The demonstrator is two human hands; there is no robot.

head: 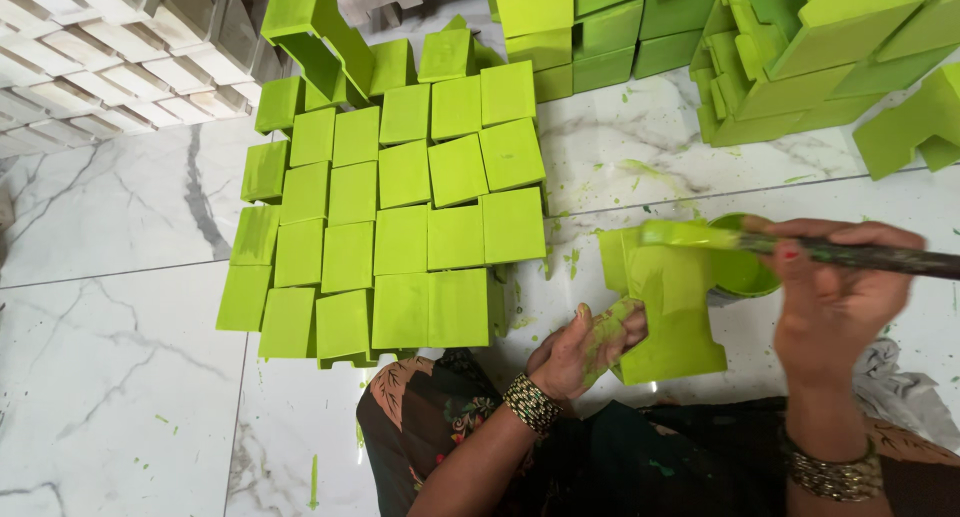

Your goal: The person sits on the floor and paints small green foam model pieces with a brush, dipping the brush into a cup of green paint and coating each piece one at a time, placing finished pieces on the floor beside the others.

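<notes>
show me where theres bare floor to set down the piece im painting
The widest bare marble floor lies left of the grid of painted blocks. A smaller, paint-flecked patch sits between that grid and the stacked green pieces at the top right. Around the left hand, the held piece and the paint bowl it is crowded.

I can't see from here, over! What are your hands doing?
Left hand gripping green block. Right hand holding paintbrush, bristles on block's top. Paint bowl behind block; painted blocks drying alongside.
</notes>
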